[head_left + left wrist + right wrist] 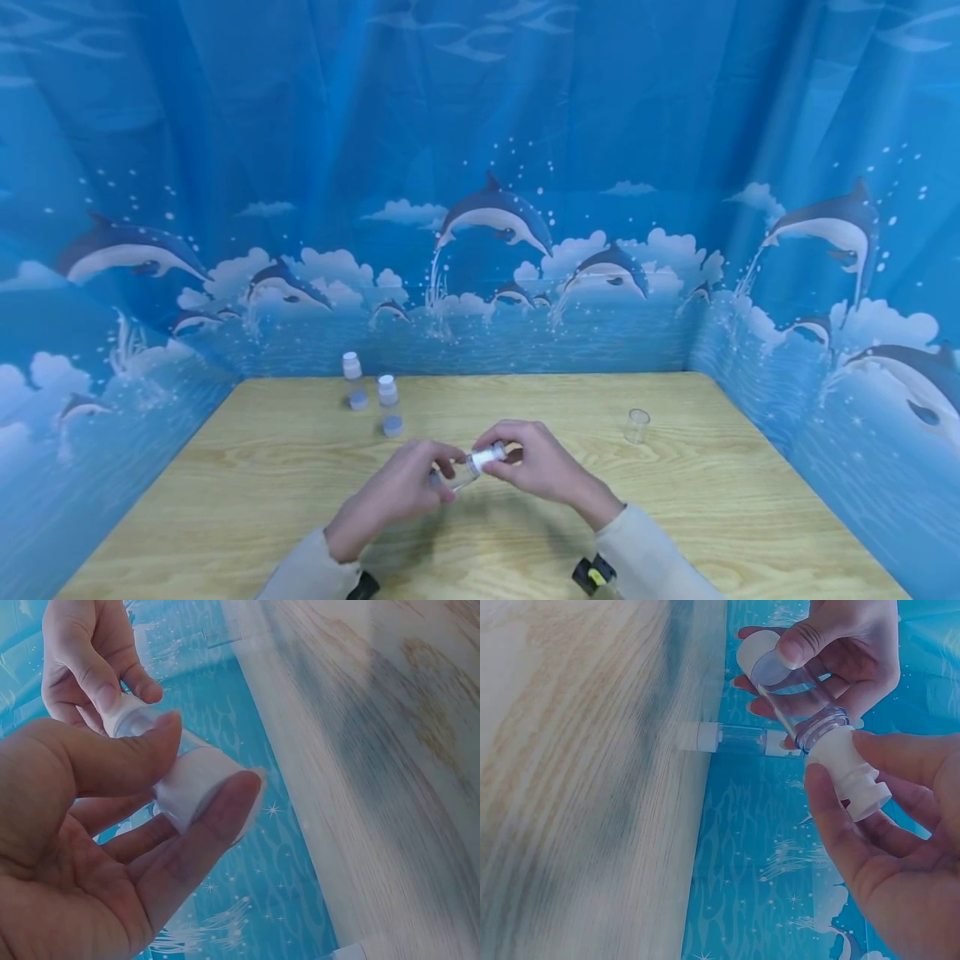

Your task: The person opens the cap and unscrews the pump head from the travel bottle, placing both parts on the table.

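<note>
Between both hands, over the front middle of the table, is a small clear bottle (459, 477) with white ends, held tilted. My left hand (401, 487) grips the bottle's clear body and white base (199, 784), thumb on one side and fingers on the other. With thumb and fingertips, my right hand (542, 467) pinches the white top (844, 761) at the other end. The right wrist view shows the clear body (802, 694) running from that top towards the white round base. Whether base and body are fully joined I cannot tell.
Two similar bottles with white tops, a farther one (351, 379) and a nearer one (388, 404), stand at the back left of the wooden table (712, 500). A clear open cylinder (637, 426) stands at the right. A blue dolphin-print curtain (480, 333) encloses the back and sides.
</note>
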Demonstrator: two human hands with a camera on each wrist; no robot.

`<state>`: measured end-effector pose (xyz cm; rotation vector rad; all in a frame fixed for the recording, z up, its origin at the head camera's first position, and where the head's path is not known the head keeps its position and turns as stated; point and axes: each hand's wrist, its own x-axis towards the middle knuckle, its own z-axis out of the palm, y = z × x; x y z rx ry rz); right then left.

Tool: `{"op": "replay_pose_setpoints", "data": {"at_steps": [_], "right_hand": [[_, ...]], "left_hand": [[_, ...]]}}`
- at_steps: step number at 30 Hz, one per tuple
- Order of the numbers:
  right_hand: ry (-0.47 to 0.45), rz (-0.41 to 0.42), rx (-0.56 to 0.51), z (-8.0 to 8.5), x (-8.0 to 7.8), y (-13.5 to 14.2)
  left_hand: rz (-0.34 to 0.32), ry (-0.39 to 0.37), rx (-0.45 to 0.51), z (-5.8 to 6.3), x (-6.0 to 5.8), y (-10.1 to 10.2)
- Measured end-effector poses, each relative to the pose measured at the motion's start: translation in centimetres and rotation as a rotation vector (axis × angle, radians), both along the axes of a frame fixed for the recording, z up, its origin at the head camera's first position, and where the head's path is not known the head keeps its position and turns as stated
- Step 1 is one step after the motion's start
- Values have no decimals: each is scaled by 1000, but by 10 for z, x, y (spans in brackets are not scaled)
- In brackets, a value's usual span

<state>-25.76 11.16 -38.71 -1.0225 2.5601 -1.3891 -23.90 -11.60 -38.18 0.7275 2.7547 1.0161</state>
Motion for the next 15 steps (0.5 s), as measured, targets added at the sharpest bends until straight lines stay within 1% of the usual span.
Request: {"op": "replay_pose_setpoints", "data": {"at_steps": [9, 15], "right_hand": [[-4, 25, 8, -2, -1, 1], [25, 8, 20, -2, -3, 2]], "left_hand": [[0, 10, -8, 0, 0, -1], [9, 19, -14, -2, -1, 0]]}}
